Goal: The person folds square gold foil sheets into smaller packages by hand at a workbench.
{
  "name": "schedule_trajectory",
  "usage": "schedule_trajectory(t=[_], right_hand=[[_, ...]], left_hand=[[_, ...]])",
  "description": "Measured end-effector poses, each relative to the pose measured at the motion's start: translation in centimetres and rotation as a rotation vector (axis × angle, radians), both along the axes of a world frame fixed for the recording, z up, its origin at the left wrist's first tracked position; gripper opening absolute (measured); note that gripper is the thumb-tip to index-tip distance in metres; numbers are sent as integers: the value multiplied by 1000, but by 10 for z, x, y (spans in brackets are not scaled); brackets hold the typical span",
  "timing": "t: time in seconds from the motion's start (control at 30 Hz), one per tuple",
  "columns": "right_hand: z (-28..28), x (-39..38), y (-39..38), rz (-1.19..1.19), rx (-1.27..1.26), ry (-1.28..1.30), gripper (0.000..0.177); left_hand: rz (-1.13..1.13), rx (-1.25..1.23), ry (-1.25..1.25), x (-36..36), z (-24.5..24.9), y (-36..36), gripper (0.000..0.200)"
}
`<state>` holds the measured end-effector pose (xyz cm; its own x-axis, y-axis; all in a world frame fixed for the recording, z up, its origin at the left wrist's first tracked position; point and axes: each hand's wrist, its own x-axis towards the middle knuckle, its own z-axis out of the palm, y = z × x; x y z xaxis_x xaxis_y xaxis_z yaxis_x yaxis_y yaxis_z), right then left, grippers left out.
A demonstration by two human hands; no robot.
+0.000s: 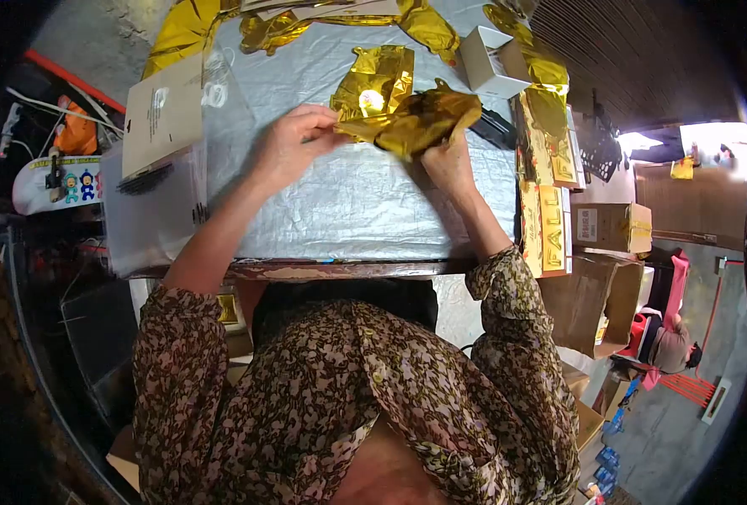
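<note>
Between my two hands a gold foil piece (428, 124) is held up over the grey-covered table (306, 215). My left hand (294, 143) pinches its narrow left end between thumb and fingers. Its wider right part is gripped by my right hand (449, 160), whose fingers are partly hidden behind the foil. Another gold foil piece (372, 84) lies flat on the table just beyond my hands. A flat gold foil shape (428, 32) rests farther back.
An open white box (493, 63) stands at the back right, beside a black object (493, 128). At left are a beige card (163, 118) and clear plastic sheets (159, 206). Gold-lettered boxes (552, 227) line the right edge. A person (672, 347) is at far right.
</note>
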<state>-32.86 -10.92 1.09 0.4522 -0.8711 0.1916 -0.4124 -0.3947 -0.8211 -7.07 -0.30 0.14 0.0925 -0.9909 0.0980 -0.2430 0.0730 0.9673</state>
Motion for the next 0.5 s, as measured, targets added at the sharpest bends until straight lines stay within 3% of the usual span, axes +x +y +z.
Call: schedule_trajectory(t=[0.07, 0.13, 0.27, 0.37, 0.43, 0.5], right_hand=[[-2, 6, 1, -6, 128, -74, 12], [0, 11, 3, 9, 281, -160, 17], [-5, 12, 6, -45, 186, -134, 15], [-5, 11, 10, -48, 177, -147, 16], [-1, 12, 15, -50, 141, -32, 14], [-6, 13, 16, -83, 105, -7, 16]], left_hand=[[31, -31, 75, 3, -10, 0, 20], [129, 23, -193, 1, -5, 1, 20], [157, -8, -329, -4, 5, -6, 28], [175, 136, -487, -8, 12, -9, 30], [252, -87, -429, -12, 3, -8, 30], [260, -101, -431, -12, -2, -8, 30]])
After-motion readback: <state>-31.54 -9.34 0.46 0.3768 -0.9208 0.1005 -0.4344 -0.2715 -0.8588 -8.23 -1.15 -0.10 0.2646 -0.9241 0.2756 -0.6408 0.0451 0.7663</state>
